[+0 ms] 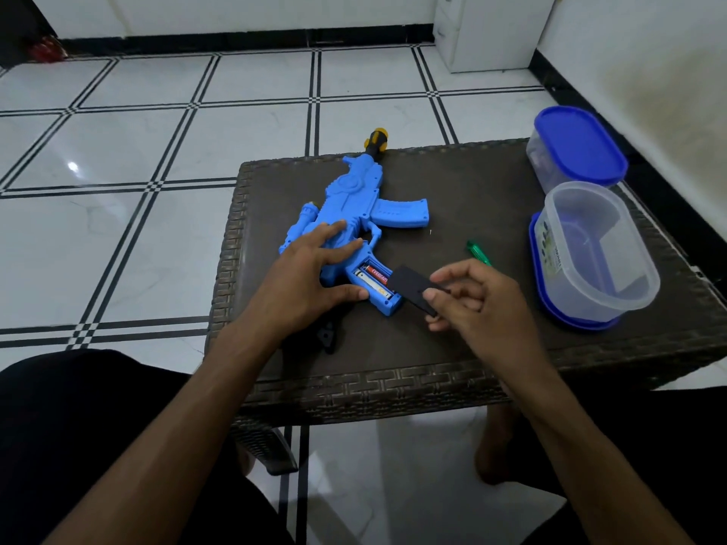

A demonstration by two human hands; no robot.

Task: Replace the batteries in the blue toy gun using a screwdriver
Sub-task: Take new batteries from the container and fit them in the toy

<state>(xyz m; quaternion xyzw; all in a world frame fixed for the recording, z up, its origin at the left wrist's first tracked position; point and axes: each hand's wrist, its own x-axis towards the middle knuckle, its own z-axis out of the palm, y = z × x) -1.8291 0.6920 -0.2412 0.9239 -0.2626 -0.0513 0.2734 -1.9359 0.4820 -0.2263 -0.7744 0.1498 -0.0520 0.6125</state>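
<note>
1. Right hand (472, 297) fingers (434, 296) pinch the black battery cover (413, 289), just right of the open compartment.
2. Left hand (314, 277), fingers spread, presses the blue toy gun (354, 206) onto the tabletop (472, 190).
3. Batteries (373, 280) lie along the grip, between both hands.
4. Green screwdriver (478, 251) lies beyond the right hand.
</note>
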